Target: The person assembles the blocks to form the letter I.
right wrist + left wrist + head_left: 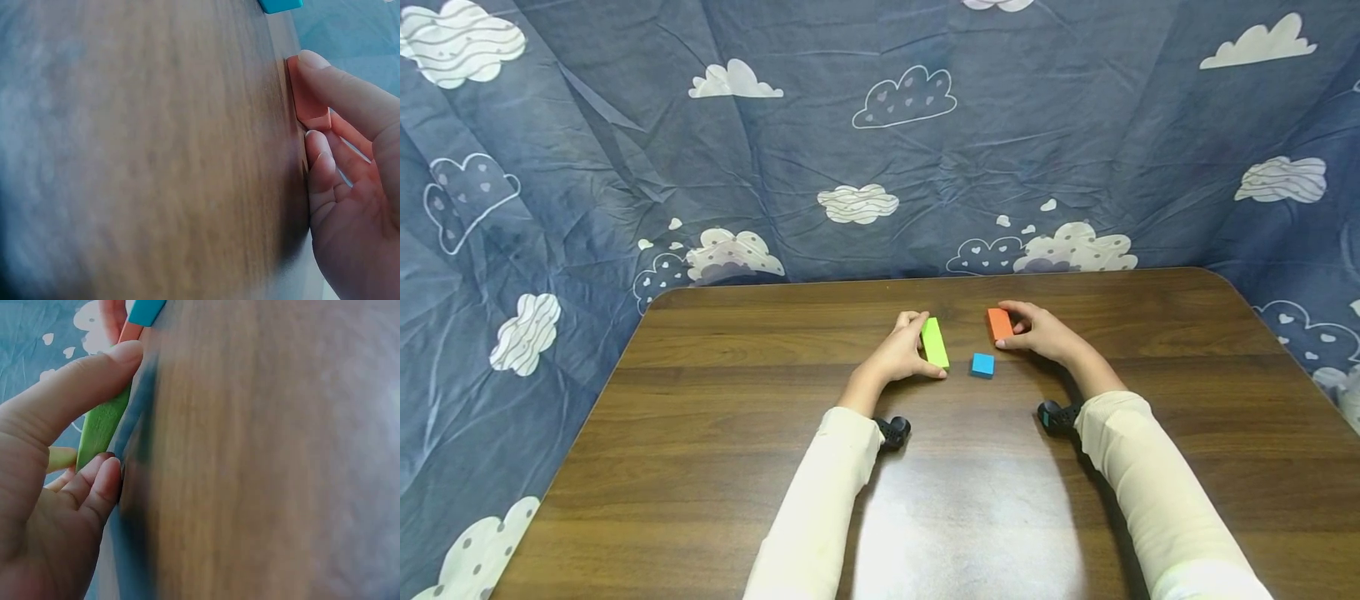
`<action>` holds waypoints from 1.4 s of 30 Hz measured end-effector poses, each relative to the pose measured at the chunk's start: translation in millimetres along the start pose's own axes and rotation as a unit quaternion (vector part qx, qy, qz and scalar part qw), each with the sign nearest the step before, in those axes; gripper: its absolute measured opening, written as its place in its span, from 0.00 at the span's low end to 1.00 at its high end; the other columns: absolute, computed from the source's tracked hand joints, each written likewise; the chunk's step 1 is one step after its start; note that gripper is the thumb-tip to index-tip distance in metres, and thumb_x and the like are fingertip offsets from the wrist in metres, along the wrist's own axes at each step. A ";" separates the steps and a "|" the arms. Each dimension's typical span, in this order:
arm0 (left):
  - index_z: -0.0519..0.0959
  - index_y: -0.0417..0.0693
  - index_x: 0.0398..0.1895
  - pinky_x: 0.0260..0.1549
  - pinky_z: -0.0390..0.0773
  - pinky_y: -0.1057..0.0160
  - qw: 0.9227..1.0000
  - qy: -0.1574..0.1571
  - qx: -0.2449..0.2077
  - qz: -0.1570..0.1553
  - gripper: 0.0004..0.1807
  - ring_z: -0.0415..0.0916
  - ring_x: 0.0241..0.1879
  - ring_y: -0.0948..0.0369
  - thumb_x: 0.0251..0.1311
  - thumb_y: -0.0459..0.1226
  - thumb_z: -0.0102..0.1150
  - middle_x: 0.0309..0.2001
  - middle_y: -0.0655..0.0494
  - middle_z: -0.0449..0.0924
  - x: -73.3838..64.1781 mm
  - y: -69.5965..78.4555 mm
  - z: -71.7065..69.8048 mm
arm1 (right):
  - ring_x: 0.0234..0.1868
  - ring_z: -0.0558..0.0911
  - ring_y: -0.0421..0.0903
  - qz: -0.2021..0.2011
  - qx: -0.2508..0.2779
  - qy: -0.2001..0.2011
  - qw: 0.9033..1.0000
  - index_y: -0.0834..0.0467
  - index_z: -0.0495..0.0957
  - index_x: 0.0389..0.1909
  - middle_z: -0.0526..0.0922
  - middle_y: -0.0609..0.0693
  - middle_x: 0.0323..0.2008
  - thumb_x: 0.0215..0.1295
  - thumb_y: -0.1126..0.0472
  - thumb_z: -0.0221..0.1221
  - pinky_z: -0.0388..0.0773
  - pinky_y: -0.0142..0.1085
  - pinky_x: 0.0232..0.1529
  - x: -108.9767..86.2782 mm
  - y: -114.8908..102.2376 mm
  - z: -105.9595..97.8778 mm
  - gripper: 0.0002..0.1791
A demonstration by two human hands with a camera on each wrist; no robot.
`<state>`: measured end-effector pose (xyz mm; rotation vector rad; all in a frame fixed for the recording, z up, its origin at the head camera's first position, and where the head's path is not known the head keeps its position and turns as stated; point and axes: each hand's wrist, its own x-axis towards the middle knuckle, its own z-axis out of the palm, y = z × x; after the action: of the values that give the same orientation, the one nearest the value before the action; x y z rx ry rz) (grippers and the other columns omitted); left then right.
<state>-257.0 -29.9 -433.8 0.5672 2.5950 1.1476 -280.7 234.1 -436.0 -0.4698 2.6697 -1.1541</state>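
Note:
A long lime-green block (pixel 934 343) lies lengthwise away from me, and my left hand (pixel 900 350) grips it by its two ends between thumb and fingers. To its right, an orange block (pixel 999 324) is held the same way by my right hand (pixel 1042 332), thumb at the near end and a finger at the far end. A small blue block (pixel 982 365) sits on the table between the two, nearer to me, touched by neither hand. In the left wrist view the green block (pixel 103 425) shows under the thumb; the right wrist view shows the orange block (pixel 309 97) under the other thumb.
The brown wooden table (pixel 737 467) has rounded far corners. Behind it hangs a dark blue cloth (pixel 820 142) with white clouds. Black wrist cameras (pixel 893 432) hang inside both cream sleeves (pixel 812 508). Glare brightens the table's near middle.

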 end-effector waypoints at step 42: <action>0.51 0.36 0.63 0.47 0.69 0.72 0.985 0.048 -0.046 0.160 0.57 0.66 0.48 0.55 0.27 0.33 0.77 0.59 0.43 0.51 -93.6 21.7 -25.7 | 0.40 0.67 0.53 0.005 0.013 0.005 1.000 0.66 0.58 0.63 0.67 0.60 0.42 0.50 0.55 0.66 0.63 0.39 0.38 -1.8 -1.6 0.8 0.42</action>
<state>-177.6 -74.9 -394.4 0.9567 2.5762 1.4170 -278.4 233.2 -435.3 -0.4477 2.6583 -1.1903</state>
